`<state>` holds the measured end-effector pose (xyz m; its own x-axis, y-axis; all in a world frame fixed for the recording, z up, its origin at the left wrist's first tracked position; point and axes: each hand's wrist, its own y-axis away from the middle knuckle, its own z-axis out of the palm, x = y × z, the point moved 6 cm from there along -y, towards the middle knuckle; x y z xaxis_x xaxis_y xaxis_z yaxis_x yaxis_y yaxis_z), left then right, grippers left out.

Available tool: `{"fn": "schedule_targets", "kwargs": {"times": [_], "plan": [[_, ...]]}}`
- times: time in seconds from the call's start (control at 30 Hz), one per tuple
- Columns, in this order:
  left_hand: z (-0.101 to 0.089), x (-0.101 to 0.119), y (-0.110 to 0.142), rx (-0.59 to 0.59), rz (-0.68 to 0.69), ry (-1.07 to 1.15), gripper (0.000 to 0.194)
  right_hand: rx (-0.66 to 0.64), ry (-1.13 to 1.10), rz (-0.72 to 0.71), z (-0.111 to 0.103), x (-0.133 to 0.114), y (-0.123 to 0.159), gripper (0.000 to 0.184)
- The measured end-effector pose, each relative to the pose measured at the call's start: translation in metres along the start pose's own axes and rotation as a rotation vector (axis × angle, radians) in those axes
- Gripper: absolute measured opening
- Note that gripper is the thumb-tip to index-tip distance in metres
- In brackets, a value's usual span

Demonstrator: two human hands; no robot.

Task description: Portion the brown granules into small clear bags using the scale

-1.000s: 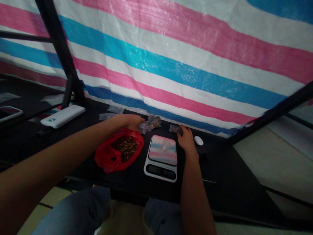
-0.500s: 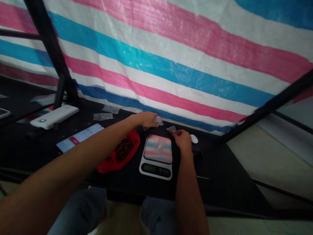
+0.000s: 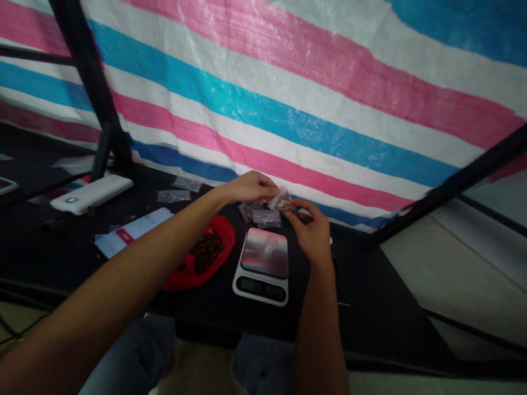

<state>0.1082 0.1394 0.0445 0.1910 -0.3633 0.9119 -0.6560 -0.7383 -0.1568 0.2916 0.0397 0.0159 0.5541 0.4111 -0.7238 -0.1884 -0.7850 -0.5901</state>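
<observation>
Both hands hold one small clear packet (image 3: 282,201) of brown bits in the air above the far edge of a white kitchen scale (image 3: 263,265). My left hand (image 3: 247,187) pinches its left side, my right hand (image 3: 312,232) pinches its right side. Two more filled packets (image 3: 262,215) lie on the black table (image 3: 370,307) just behind the scale. A red plastic bag (image 3: 200,259) open on brown nuts or seeds lies left of the scale.
A white power bank (image 3: 91,193) and a white card or phone (image 3: 134,230) lie at the left. Empty clear packets (image 3: 181,189) rest near the striped tarp (image 3: 288,93). Black frame bars (image 3: 88,82) rise at the left and right. My knees show below the table edge.
My right hand lifted a packet from the table's back right and brought it left; my left hand rose to meet it. Both now hold it above the scale.
</observation>
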Motion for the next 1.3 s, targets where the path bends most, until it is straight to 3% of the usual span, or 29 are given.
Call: {"fn": "schedule_targets", "kwargs": {"times": [0.07,0.17,0.4,0.5,0.63,0.77,1.1,1.3], "plan": [[-0.008,0.005,0.023,-0.005,-0.006,0.103,0.024,-0.056,-0.039,-0.026,0.012,-0.016,0.002,0.028],[-0.017,0.000,0.063,0.054,-0.075,0.232,0.026,-0.132,-0.084,-0.056,0.032,-0.036,0.006,0.024],[-0.026,-0.039,0.149,0.308,-0.214,0.508,0.038,-0.368,-0.085,-0.213,0.083,-0.079,0.023,0.030],[-0.027,-0.050,0.170,0.385,-0.236,0.538,0.037,-0.415,-0.099,-0.178,0.100,-0.096,0.031,0.019],[-0.022,-0.051,0.181,0.390,-0.249,0.523,0.036,-0.509,-0.185,0.002,0.124,-0.104,0.039,0.018],[-0.021,-0.052,0.186,0.397,-0.280,0.468,0.037,-0.537,-0.223,0.072,0.137,-0.101,0.041,0.016],[-0.027,-0.058,0.191,0.473,-0.272,0.431,0.038,-0.495,-0.305,0.193,0.148,-0.095,0.043,0.007],[-0.026,-0.050,0.187,0.501,-0.280,0.353,0.027,-0.460,-0.154,0.255,0.149,-0.088,0.045,0.006]]}}
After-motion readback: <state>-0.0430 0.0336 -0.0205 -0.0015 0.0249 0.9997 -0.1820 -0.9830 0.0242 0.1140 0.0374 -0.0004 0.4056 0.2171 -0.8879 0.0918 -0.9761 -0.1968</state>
